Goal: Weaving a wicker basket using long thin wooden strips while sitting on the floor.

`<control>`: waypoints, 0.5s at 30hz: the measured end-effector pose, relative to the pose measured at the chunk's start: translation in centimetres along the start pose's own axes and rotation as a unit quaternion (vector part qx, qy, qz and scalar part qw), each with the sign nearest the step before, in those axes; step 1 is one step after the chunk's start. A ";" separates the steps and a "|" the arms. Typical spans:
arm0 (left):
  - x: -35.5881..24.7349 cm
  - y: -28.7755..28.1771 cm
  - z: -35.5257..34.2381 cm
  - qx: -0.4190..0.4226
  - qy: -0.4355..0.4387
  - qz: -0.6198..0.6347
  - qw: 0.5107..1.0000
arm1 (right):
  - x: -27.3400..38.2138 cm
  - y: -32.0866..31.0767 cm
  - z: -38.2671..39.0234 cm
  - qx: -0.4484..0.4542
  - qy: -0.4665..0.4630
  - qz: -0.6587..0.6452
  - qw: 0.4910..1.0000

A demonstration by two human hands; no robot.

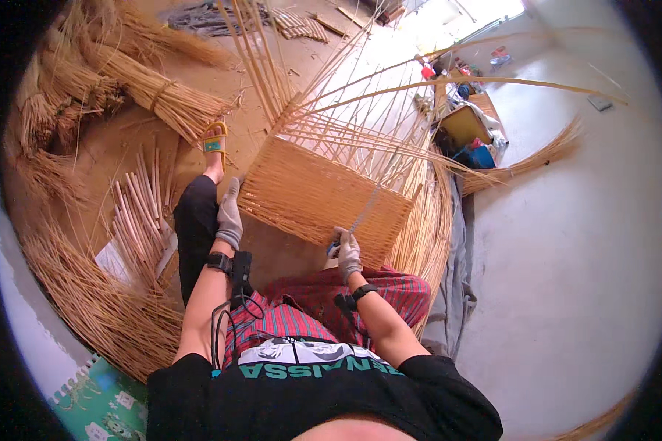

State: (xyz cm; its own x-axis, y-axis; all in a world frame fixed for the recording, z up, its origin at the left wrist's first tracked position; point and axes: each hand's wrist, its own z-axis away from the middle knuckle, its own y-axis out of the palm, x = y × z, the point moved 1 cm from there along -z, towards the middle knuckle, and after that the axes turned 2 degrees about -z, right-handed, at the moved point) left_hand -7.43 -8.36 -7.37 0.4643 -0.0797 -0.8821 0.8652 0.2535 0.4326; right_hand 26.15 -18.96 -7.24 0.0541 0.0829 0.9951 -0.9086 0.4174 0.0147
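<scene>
A partly woven wicker basket (316,192) rests tilted before my lap, its woven face toward me and long loose stakes spreading from its far edge. My left hand (229,217), in a pale work glove, holds the basket's left edge, with its fingers along that side. At the near right edge, my gloved right hand (348,254) is closed on a tape measure, its dark case only partly visible. The grey blade (365,209) runs up across the woven face toward the far edge. My right fingertips are partly hidden around the case.
Tied bundles of wicker rods (162,95) lie at the far left. Peeled sticks (143,209) and a long bundle (103,287) lie nearer. More rods (426,228) stretch along my right. Beyond them stand a blue container (481,156) and a white wall (566,220).
</scene>
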 end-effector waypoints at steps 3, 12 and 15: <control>0.7 0.2 -0.7 0.016 0.014 0.027 0.999 | -0.4 0.3 0.2 -0.028 0.006 0.044 0.999; 2.5 1.6 1.2 0.019 0.165 -0.301 0.939 | 0.2 -1.4 2.9 0.100 0.063 0.013 0.993; 1.9 2.8 3.6 0.008 0.238 -0.485 0.842 | -0.2 -2.3 4.6 0.135 0.013 0.038 0.990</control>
State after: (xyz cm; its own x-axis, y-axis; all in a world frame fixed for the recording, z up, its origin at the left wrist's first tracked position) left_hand -3.45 -11.29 -7.11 -0.5865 0.1550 -0.7950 0.7979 0.2791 -0.5343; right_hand 26.29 -24.10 -6.99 -0.0113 0.1292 0.9916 -0.9877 0.1530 -0.0312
